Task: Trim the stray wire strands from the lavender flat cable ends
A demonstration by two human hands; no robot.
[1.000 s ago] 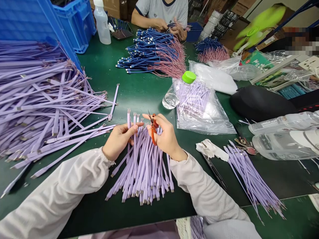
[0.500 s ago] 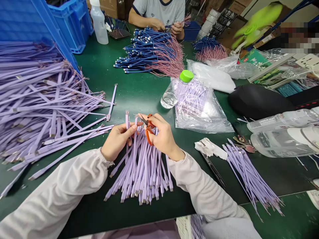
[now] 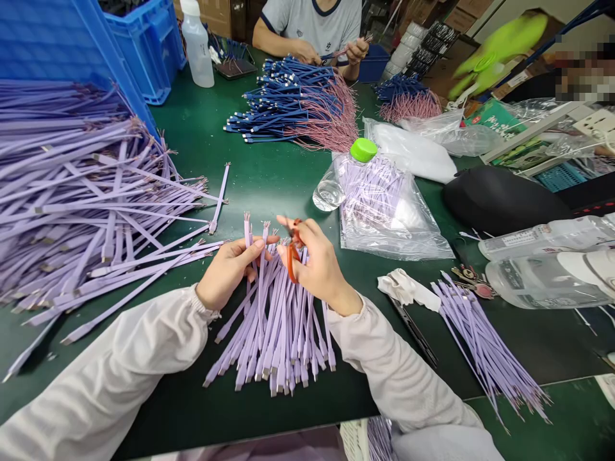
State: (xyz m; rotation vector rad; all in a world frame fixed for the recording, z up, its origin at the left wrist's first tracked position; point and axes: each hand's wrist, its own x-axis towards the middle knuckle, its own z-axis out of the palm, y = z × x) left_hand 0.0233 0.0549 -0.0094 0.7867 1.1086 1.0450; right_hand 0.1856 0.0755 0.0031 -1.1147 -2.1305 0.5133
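My left hand [image 3: 233, 270] grips a bunch of lilac flat cables [image 3: 273, 326] whose frayed wire ends stick up above my fingers, while the connector ends fan out on the table. My right hand [image 3: 321, 272] holds small orange-handled snips [image 3: 293, 256] just beside those wire ends. The snips' blades are blurred and partly hidden by my fingers. White sleeves cover both my forearms.
A large lilac cable heap [image 3: 86, 192] lies left, below a blue crate [image 3: 144, 51]. Ahead are blue cables [image 3: 293, 105], with a co-worker's hands [image 3: 336, 51] beyond. A plastic bag of cables [image 3: 379, 205], a bottle [image 3: 330, 190], a cloth [image 3: 408, 289] and another lilac bunch [image 3: 485, 339] lie right.
The snips have turned from pointing left to pointing more upward, and my right hand has shifted slightly right. The co-worker's hands have moved apart along a cable.
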